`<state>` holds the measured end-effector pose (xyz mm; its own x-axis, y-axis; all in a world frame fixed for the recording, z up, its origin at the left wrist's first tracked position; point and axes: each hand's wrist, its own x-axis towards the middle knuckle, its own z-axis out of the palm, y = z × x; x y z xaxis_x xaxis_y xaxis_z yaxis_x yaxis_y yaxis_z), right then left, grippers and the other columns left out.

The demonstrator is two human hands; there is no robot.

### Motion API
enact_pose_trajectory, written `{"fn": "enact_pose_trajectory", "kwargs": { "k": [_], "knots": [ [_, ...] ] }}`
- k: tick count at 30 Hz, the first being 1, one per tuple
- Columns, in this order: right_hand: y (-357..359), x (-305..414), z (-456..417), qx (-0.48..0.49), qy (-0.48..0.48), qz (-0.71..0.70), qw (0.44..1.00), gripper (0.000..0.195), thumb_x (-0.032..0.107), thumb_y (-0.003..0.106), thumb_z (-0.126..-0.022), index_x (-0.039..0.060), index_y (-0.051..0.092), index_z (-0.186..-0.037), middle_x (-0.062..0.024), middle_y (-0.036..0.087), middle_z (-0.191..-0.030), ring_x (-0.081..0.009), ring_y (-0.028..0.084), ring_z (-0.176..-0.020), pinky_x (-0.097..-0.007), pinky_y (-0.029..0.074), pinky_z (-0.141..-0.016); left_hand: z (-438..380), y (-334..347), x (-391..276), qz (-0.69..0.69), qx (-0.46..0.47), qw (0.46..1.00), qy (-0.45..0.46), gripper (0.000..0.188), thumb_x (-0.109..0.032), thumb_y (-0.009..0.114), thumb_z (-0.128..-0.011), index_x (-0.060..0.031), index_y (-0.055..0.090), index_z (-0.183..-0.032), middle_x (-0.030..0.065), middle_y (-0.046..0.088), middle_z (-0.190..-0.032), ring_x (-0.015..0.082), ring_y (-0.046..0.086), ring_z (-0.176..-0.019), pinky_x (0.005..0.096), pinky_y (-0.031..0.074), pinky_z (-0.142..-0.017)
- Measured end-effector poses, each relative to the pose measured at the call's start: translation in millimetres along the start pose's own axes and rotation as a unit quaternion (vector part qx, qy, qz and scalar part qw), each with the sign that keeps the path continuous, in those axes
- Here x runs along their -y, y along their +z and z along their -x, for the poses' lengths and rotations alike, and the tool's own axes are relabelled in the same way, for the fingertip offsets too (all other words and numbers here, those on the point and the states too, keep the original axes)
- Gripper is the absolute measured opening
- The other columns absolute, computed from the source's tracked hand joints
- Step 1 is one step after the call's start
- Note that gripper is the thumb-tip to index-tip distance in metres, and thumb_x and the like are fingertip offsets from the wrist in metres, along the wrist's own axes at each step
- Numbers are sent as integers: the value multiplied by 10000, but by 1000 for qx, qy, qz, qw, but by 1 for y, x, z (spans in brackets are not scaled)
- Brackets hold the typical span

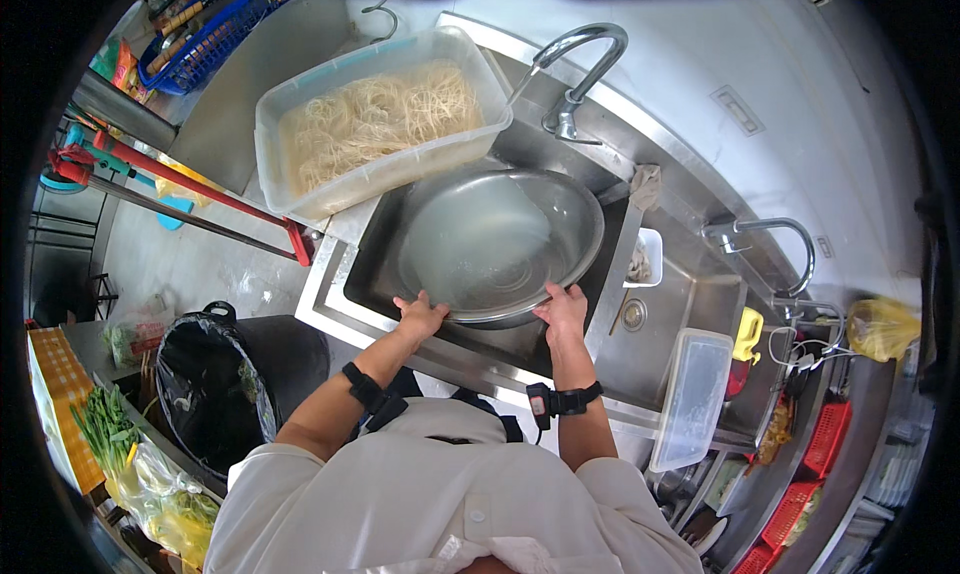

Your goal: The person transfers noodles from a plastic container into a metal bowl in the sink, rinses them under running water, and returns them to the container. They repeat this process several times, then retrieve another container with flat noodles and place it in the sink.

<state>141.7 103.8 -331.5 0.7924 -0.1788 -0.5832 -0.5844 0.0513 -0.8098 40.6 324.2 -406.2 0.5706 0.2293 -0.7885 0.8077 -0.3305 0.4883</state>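
A large round stainless-steel basin sits tilted in the left sink, with cloudy water pooled toward its far left side. My left hand grips the near rim at the left, thumb and fingers spread along it. On the same rim, further right, my right hand has its thumb over the edge and its other fingers partly hidden. Beyond the basin stands a translucent plastic tub of pale noodles in liquid. Water runs from a chrome faucet near the tub's right end.
The right sink holds a small white container, below a second faucet. A translucent lid leans across its near right edge. A black-lined bin stands left. A red-and-metal pole reaches the counter corner.
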Motion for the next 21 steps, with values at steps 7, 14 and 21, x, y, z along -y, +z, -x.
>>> {"fn": "enact_pose_trajectory", "kwargs": {
  "k": [7, 14, 21],
  "knots": [
    [-19, 16, -6, -11, -69, -43, 997, 91, 93, 591, -857, 46, 520, -888, -41, 584, -764, -108, 512, -542, -263, 386, -436, 24, 2, -21, 5, 87, 995, 41, 903, -618, 537, -835, -19, 269, -1456, 387, 200, -1444, 433, 121, -1406, 408, 180, -1135],
    [-32, 14, -6, -55, -88, -34, 994, 159, 64, 618, -822, 66, 534, -957, -23, 596, -822, -111, 536, -600, -260, 385, -433, 27, 6, -19, -99, 210, 966, 114, 816, -559, 484, -907, -2, 251, -1457, 230, 467, -1364, 409, 172, -1397, 400, 182, -1133],
    [-42, 5, -13, -81, -96, -43, 991, 228, -45, 584, -747, 35, 543, -957, -48, 620, -857, -137, 567, -644, -277, 417, -444, 27, 8, -6, -163, 210, 943, 199, 787, -545, 489, -911, -15, 272, -1451, 222, 537, -1280, 427, 341, -1303, 383, 306, -1067]
  ]
}}
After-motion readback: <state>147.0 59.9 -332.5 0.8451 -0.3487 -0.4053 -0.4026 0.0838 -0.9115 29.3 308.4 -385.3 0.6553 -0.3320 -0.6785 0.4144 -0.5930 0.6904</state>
